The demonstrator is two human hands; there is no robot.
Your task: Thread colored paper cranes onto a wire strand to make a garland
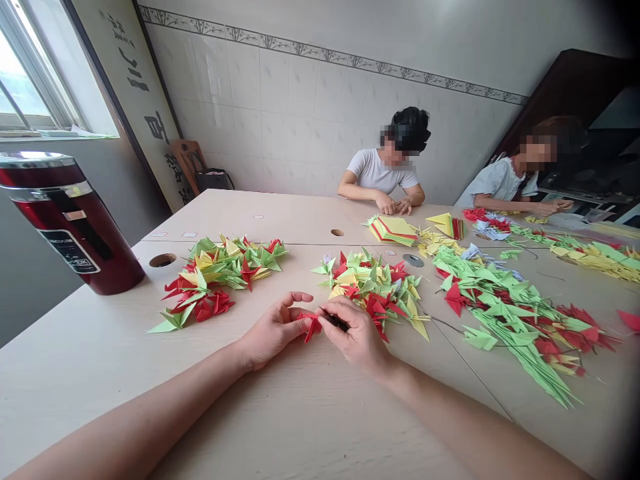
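Between my two hands, just above the table, is a small red folded-paper crane (312, 327). My left hand (277, 330) pinches it between thumb and fingers. My right hand (357, 331) is closed around a slim dark tool (335, 320), whose tip is at the red paper; its exact kind is partly hidden by my fingers. Just beyond my right hand lies a pile of red, green and yellow paper cranes (373, 287). Another mixed pile of cranes (225, 267) sits ahead of my left hand.
A dark red vacuum flask (93, 233) stands at the left. On the right lie long rows of paper cranes (510, 313), with a thin cord (445, 323) nearby. Stacked paper sheets (393, 230) lie farther back. Two people (383, 173) sit across the table, hands at paper.
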